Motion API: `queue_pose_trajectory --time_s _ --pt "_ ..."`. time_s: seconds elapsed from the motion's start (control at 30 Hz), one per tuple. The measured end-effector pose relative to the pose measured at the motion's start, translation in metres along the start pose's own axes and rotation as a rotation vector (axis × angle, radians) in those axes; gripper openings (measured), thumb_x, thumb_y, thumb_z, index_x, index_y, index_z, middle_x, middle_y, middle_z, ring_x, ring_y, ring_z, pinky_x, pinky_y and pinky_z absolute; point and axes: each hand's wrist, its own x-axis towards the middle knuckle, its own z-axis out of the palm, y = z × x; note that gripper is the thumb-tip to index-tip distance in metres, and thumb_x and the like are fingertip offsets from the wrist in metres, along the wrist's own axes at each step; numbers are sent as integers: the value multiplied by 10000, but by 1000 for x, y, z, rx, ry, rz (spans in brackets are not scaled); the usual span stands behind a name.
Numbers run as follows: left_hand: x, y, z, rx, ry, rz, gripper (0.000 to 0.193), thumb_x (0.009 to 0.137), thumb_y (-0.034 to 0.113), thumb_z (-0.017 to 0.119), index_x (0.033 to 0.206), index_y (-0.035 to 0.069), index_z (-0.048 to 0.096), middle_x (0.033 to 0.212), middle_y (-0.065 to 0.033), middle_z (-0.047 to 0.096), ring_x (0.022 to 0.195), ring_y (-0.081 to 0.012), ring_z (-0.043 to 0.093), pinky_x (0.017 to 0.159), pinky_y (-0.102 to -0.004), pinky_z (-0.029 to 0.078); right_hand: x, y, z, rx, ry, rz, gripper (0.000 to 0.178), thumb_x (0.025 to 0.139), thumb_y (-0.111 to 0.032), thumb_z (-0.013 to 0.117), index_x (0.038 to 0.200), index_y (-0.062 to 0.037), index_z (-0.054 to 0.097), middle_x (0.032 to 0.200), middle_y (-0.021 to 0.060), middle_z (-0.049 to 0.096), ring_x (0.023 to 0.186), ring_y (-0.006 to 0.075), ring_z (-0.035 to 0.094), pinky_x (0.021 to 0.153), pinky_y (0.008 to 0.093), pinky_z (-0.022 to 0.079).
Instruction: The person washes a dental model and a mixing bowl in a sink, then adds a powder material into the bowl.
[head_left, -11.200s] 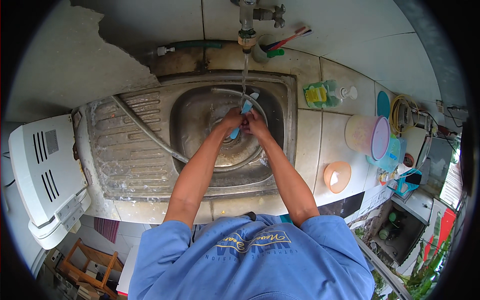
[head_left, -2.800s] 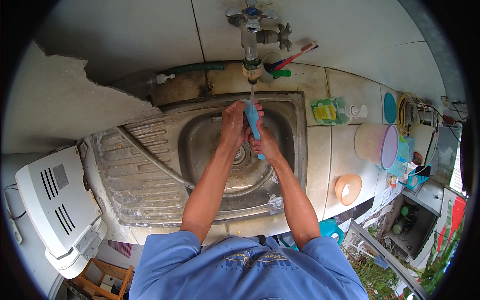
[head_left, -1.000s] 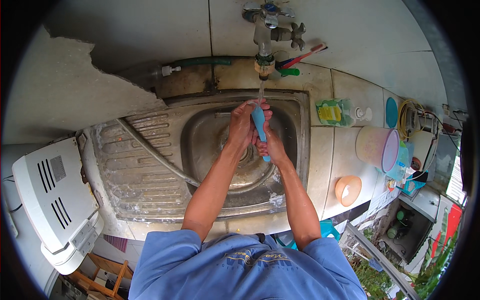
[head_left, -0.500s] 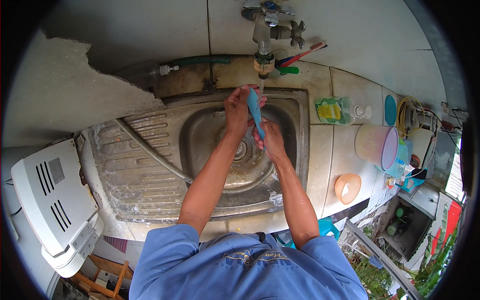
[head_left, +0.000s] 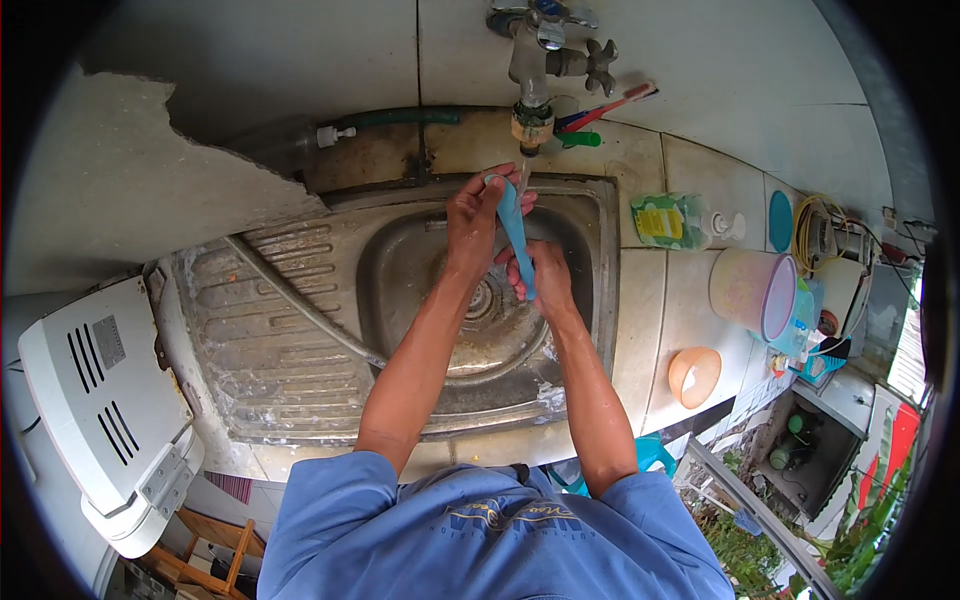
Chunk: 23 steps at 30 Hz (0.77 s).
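Note:
Over the metal sink basin [head_left: 385, 285], both hands hold a long light-blue utensil [head_left: 514, 228], broad at its far end and narrower toward me. Its exact kind is unclear. My left hand [head_left: 471, 225] grips the broad end, thumb on top and fingers beneath. Lower down, my right hand [head_left: 550, 278] closes round the narrow end. A thin stream of water [head_left: 524, 174] falls from the tap [head_left: 531, 75] onto the fingers and the utensil's far end. Below the hands lies the drain [head_left: 482, 300].
A grey hose [head_left: 300, 298] crosses the ridged drainboard [head_left: 265, 345] into the basin. On the right ledge are a green soap bottle [head_left: 668, 220], an orange bowl [head_left: 695, 376] and a pale tub [head_left: 750, 293]. A toothbrush [head_left: 610, 106] leans behind the tap. A white appliance [head_left: 110, 400] stands left.
The utensil has turned slightly, showing more of its broad face. My right hand has shifted a little, its fingers moving lower on the narrow end. Water keeps running.

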Motion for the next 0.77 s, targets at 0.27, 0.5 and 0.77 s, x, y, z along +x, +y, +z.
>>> queue_pose_trajectory --time_s 0.27,0.5,0.77 --pt "1 4 11 -154 -105 39 350 1013 233 559 1266 -6 526 1066 -147 663 887 -185 656 835 -324 544 5 -3 -5 147 -26 20 344 1017 -316 473 896 -21 602 594 1 463 469 68 362 438 215 295" --pt "34 -16 -21 -477 -347 -116 280 1036 263 514 1141 8 555 963 -108 657 751 -154 603 715 -297 523 -4 1 5 131 -111 -36 290 1049 -328 485 939 -73 570 674 -43 426 548 39 351 496 194 280" --pt "12 -22 7 -115 -118 -26 403 1010 328 550 1272 23 531 1176 -214 642 1095 -259 651 959 -330 528 -4 4 -22 -179 25 49 266 1051 -290 484 1062 -48 594 750 -1 506 619 39 405 526 219 332"
